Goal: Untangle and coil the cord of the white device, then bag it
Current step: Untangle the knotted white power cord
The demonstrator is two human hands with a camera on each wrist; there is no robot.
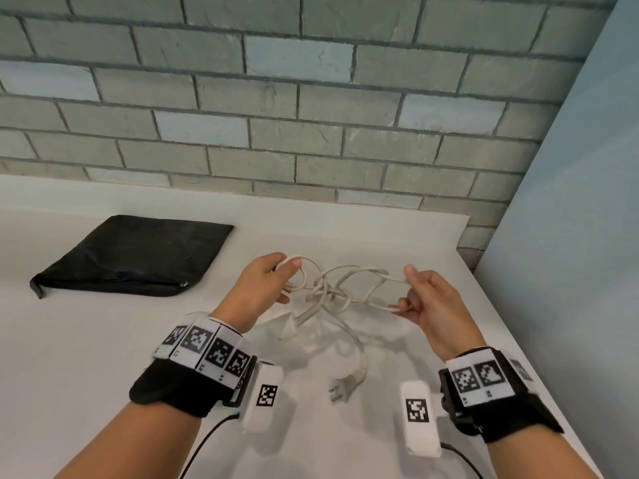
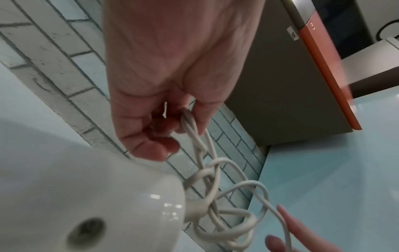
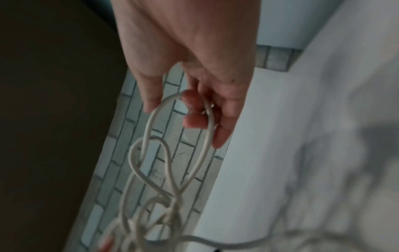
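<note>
Our left hand [image 1: 268,281] grips a bunch of cord [image 1: 340,288] loops; our right hand [image 1: 427,299] pinches one loop, pulled out to the right. The knot hangs between the hands, its axis running left-right, roughly equidistant from both. Below it the device [image 2: 64,196] rests on the table [image 1: 103,357], nearer the left wrist; the plug [image 1: 347,383] lies loose toward us. The bag [image 1: 135,257] sits flat, well left, and nothing blocks the way. We'd feed the plug end back through next.
</note>
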